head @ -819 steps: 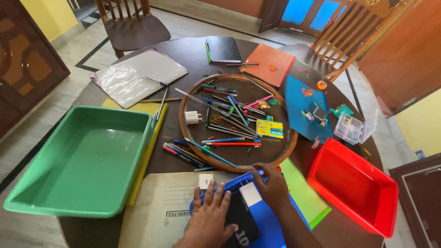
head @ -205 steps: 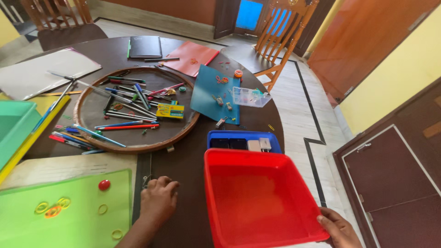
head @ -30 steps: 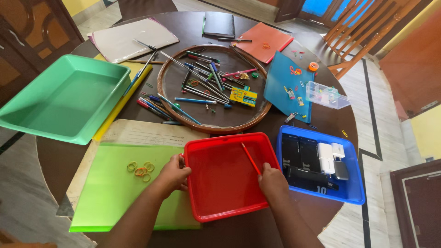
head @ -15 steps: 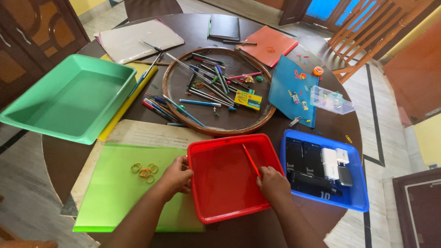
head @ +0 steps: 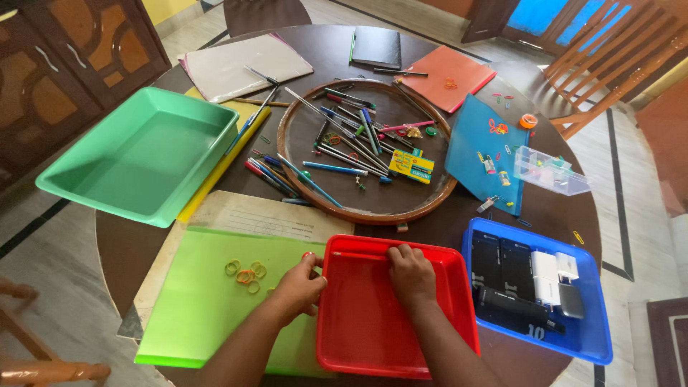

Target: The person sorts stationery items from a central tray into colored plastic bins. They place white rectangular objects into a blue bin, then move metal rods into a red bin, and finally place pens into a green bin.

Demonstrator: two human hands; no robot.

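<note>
A red plastic tray [head: 437, 337] sits at the near edge of the round dark table. My left hand [head: 301, 287] grips its left rim, beside a small red round thing [head: 307, 254]. My right hand [head: 410, 274] is inside the tray at the far wall, fingers curled on the end of a red pencil [head: 358, 255]. The pencil lies flat along that far wall. Nothing else is in the tray.
Right of the red tray, a blue tray [head: 596, 345] holds phones and chargers. A light green folder [head: 201, 315] with rubber bands [head: 244, 271] lies left. Beyond are a round wooden tray [head: 373, 213] of pens, a green tray [head: 136, 150], a blue folder [head: 473, 143] and a clear box [head: 552, 170].
The red pencil went from slanting up in my right hand to lying flat along the tray's far wall. My right hand moved forward to that wall. The view shifted left.
</note>
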